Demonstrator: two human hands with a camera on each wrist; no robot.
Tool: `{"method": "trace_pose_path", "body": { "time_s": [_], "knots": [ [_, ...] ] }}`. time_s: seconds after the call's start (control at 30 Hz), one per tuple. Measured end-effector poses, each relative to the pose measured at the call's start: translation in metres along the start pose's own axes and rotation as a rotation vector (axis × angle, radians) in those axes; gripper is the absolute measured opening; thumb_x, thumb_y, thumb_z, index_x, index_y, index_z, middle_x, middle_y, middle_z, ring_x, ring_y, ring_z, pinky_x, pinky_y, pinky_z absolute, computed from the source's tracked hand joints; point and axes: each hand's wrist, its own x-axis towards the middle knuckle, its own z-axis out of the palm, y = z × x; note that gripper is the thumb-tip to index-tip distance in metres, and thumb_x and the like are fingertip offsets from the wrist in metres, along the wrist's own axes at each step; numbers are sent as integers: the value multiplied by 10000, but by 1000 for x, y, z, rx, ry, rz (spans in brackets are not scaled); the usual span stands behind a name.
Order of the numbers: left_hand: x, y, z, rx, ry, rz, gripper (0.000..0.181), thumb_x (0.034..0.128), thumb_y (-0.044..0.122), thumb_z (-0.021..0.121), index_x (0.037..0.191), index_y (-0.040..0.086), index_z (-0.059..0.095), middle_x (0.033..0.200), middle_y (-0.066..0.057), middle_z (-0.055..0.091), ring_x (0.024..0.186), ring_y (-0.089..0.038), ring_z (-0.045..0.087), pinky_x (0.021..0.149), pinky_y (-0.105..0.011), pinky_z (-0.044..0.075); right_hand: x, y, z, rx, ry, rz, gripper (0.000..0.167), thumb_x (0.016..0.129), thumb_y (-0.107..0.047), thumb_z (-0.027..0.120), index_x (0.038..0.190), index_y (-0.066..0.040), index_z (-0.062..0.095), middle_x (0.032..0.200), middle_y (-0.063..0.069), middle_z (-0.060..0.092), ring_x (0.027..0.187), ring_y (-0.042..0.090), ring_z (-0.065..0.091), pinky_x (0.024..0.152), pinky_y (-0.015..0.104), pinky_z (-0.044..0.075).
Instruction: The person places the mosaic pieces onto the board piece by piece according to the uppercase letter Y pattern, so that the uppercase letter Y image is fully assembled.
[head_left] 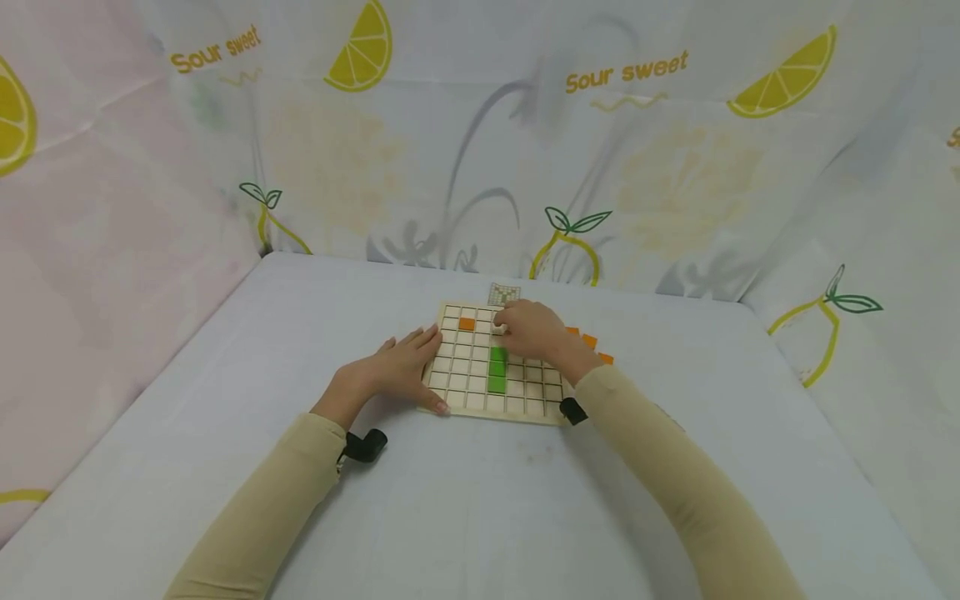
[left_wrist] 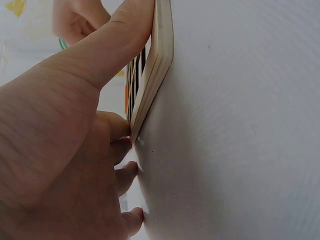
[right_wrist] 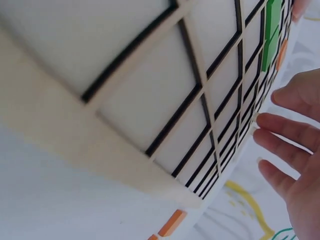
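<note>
On surface [head_left: 450, 508], steadied board [head_left: 457, 382] with spread left hand [head_left: 401, 367]; pinched white tile [head_left: 498, 329] in right hand [head_left: 536, 330]; needed level handling.

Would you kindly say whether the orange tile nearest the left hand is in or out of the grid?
In: the orange tile sits within one square of the board.

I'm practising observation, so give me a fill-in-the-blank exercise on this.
On the grid board, the tiles in a column are ____.
The lone coloured tile near its far-left corner is ____.
Loose tiles lie to the board's ____.
The right hand reaches over it; at its near-left corner is the ____ one.

Green; orange; right; left.
</note>
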Motion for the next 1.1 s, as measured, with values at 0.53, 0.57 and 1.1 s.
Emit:
{"method": "trace_pose_path", "body": {
  "time_s": [0.53,0.57,1.1],
  "knots": [
    [-2,2,-1,-10,4,7,1259,748,644,766,1596,26,70,1689,-134,7,1558,-384,24,1205,-671,86,-9,24,1,-40,19,61,354,910,-65,520,1202,-130,709,1112,48,688,1004,228,649,865,400,548],
    [-2,2,-2,-11,4,7,1259,749,642,766,1595,25,70,1689,-135,7,1558,-384,23,1205,-671,84,-10,25,0,-41,21,58,354,905,-66,520,1198,-126,710,1102,51,688,986,228,648,856,401,548],
    [-2,2,-1,-4,6,12,1261,751,642,765,1596,23,64,1688,-144,10,1556,-393,30,1199,-679,95,-21,42,-3,73,-1,68,369,898,-28,506,1198,-98,711,1118,81,679,1022,246,637,911,414,533]
  ]
}}
